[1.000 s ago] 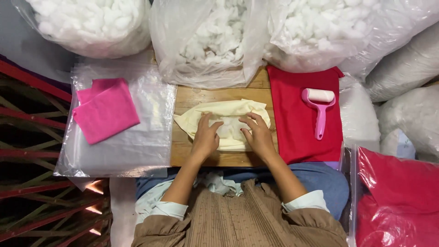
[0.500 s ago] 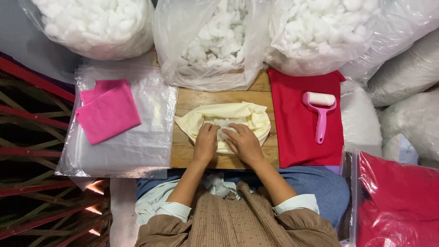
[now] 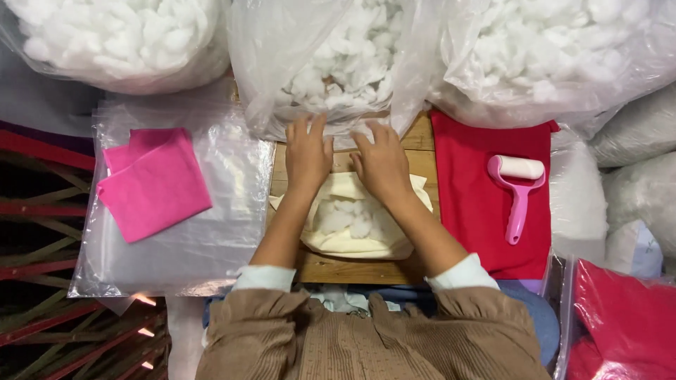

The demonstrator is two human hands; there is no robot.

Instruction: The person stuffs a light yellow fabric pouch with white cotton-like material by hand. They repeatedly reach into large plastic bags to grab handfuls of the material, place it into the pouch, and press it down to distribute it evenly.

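Note:
A cream fabric cover (image 3: 352, 239) lies on the wooden table (image 3: 352, 267), with white stuffing (image 3: 341, 217) showing in its open middle. My left hand (image 3: 308, 151) and my right hand (image 3: 382, 162) are stretched beyond it, fingers spread, at the lower edge of the middle clear plastic bag of white stuffing (image 3: 338, 63). Both hands rest flat near the bag's mouth and hold nothing that I can see.
Two more bags of white stuffing sit at the back left (image 3: 113, 35) and back right (image 3: 556, 49). Pink cloth (image 3: 153, 181) lies on clear plastic sheets at left. A pink lint roller (image 3: 517, 186) rests on red fabric (image 3: 479, 211) at right. More red fabric in plastic (image 3: 620, 317) sits lower right.
Both hands have left the cream cover and moved forward to the middle bag of stuffing. The cover now lies open with stuffing visible.

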